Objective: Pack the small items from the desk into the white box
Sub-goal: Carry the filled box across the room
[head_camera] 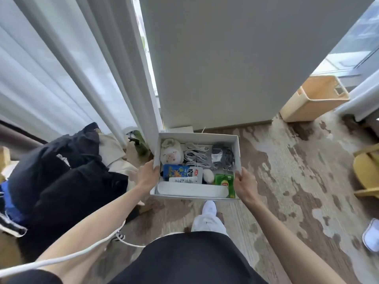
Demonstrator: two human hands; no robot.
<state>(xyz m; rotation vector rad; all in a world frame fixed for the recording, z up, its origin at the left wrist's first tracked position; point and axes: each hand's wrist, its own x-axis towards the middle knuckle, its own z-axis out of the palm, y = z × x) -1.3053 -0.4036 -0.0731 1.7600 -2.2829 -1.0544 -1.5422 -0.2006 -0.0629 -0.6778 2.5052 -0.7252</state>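
I hold the white box [237, 148] out in front of me above the floor. My left hand [147, 174] grips its left wall and my right hand [245, 186] grips its right front corner. Inside lie a plush sheep toy [171, 155], coiled white cables [194, 155], a grey adapter bundle [222, 155], a blue packet [176, 170], a green tea packet [225, 182], a white egg-shaped item [208, 174] and a long white case [192, 190].
A white cabinet or wall panel [235, 58] stands straight ahead. Dark clothes [61, 171] are piled at left by white curtains [51, 68]. A woven basket [313, 99] sits at back right. A white slipper [372, 235] lies at right. A white cable [67, 257] crosses my left arm.
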